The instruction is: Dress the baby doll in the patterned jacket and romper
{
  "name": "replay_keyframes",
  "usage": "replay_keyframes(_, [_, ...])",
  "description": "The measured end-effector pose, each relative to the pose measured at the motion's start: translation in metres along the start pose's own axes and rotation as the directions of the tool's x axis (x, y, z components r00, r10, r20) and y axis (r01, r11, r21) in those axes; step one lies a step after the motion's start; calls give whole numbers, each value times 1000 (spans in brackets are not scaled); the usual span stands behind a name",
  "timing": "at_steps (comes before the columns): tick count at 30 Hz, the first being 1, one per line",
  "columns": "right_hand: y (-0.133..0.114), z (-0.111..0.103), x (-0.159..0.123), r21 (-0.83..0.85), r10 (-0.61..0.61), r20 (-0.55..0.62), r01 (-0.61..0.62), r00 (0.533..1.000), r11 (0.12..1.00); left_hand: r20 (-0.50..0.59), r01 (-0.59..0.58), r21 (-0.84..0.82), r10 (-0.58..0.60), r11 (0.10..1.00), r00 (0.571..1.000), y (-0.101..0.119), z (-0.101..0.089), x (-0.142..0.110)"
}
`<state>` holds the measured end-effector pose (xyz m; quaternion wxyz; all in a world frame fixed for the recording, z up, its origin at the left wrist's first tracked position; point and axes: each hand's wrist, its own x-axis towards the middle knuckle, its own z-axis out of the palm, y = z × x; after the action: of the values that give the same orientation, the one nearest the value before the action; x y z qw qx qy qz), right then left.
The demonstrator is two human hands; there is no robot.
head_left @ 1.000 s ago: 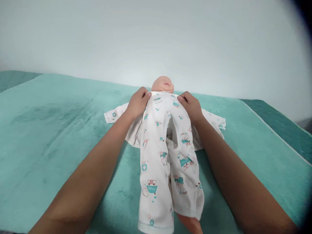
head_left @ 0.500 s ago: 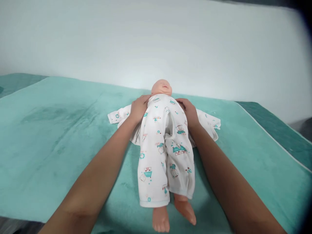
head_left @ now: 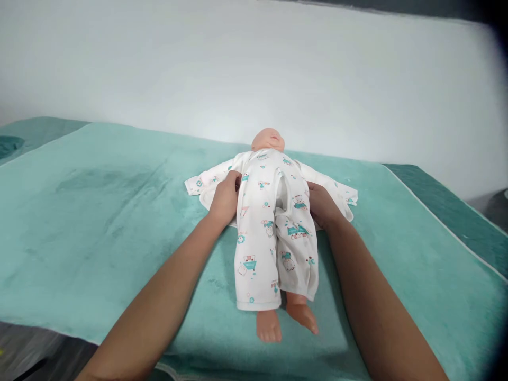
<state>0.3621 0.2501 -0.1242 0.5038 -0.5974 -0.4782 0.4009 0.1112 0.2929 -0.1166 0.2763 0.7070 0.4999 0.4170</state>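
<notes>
A baby doll [head_left: 268,139] lies on its back, head away from me and bare feet [head_left: 269,326] towards me. White printed baby trousers [head_left: 257,238] cover its front from chest to ankles, with an opening at the crotch. A matching baby shirt [head_left: 331,186] is spread beneath, its sleeves stretched out on both sides. My left hand [head_left: 227,198] is closed at the left edge of the trousers near the waist. Across from it, my right hand [head_left: 323,205] is closed at the right edge. The doll's body and the cloth hide most of my fingertips.
A light green padded cover [head_left: 99,222] spreads under the doll, with a darker green strip [head_left: 448,206] at the right. Behind stands a white wall [head_left: 198,69]. Grey floor [head_left: 32,349] shows at the lower left, and a dark object [head_left: 496,209] sits at the far right.
Both my hands have slid from beside the doll's chest down to the trousers' sides, nearer to me. The shirt's shoulders and sleeves now show more fully.
</notes>
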Motion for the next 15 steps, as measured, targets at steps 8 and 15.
replay_keyframes(8, [-37,10,-21,163,186,47,-191,981,968,371,418,-607,-225,676,901,20,9,-10])
replay_keyframes(15, [-40,8,-28,29,57,136,-62,989,998,447,548,-677,-318,492,836,25,8,-11])
